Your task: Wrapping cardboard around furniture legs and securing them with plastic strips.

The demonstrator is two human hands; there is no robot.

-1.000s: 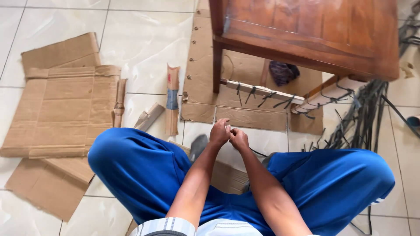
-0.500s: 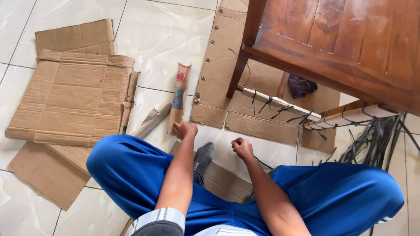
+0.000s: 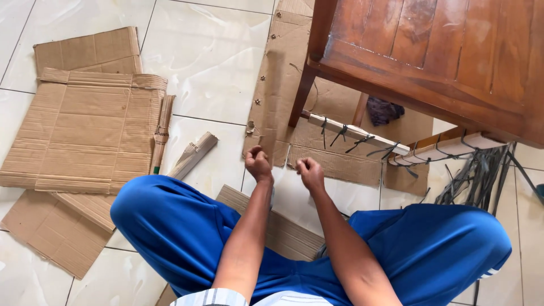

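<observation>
Nearest us, our blue-trousered knees spread over the tiled floor (image 3: 209, 73). Just beyond them our left hand (image 3: 258, 164) and right hand (image 3: 311, 173) hover as closed fists, a little apart; we cannot tell what they grip. Farther right, a pale wooden slat (image 3: 362, 134) tied with dark straps crosses the chair legs. Flattened cardboard (image 3: 85, 133) lies far left.

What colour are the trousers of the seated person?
The trousers are bright blue, plain with no pattern; the head view shows them.
</observation>
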